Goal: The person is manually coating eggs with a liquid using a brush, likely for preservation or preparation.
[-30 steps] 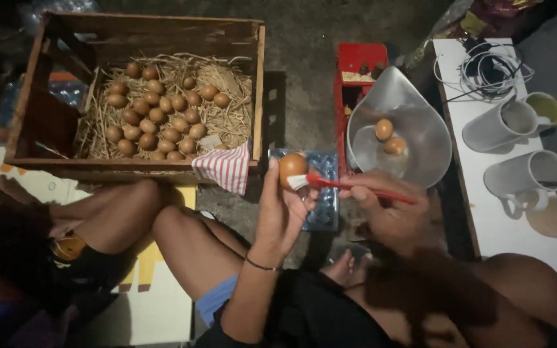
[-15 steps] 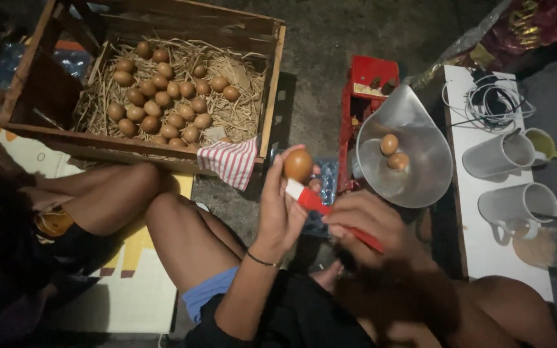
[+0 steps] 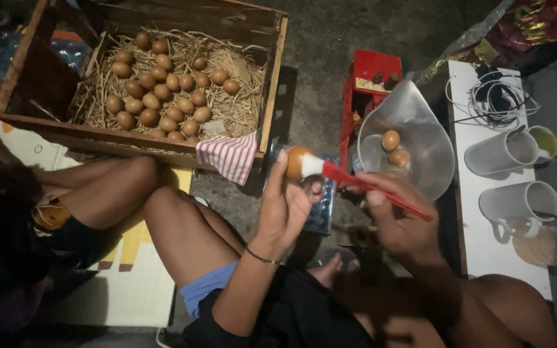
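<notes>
A brown egg (image 3: 296, 161) sits in the fingertips of the left hand (image 3: 283, 206), which grips it from below. The right hand (image 3: 394, 216) is closed around a red brush (image 3: 369, 187), and the white brush tip touches the egg. Just to the right of the egg is a clear bowl (image 3: 420, 138) with two more eggs inside. To the egg's left hangs a striped cloth (image 3: 230, 156) on a wooden crate (image 3: 272, 77) full of straw and many eggs. Under the egg is something blue, maybe a tray; it is too dark to tell.
</notes>
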